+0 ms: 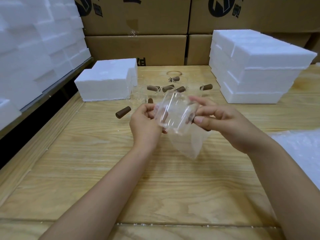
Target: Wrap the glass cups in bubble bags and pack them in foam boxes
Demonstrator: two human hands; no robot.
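A clear glass cup (174, 113) with a brown handle lies on its side in the air above the wooden table, between both hands. My left hand (144, 122) grips its left end. My right hand (220, 121) pinches the cup's right end together with the mouth of a clear bubble bag (188, 144), which hangs down below the cup. Several more glass cups with brown handles (152, 88) stand and lie on the table behind. White foam boxes (107, 80) sit at the back left.
A stack of foam boxes (256, 66) stands at the back right, more foam pieces (34, 40) on a shelf at left. Cardboard cartons (138, 23) line the back. A pile of bubble bags (301, 149) lies at the right edge. A loose brown handle (123, 112) lies left of my hands.
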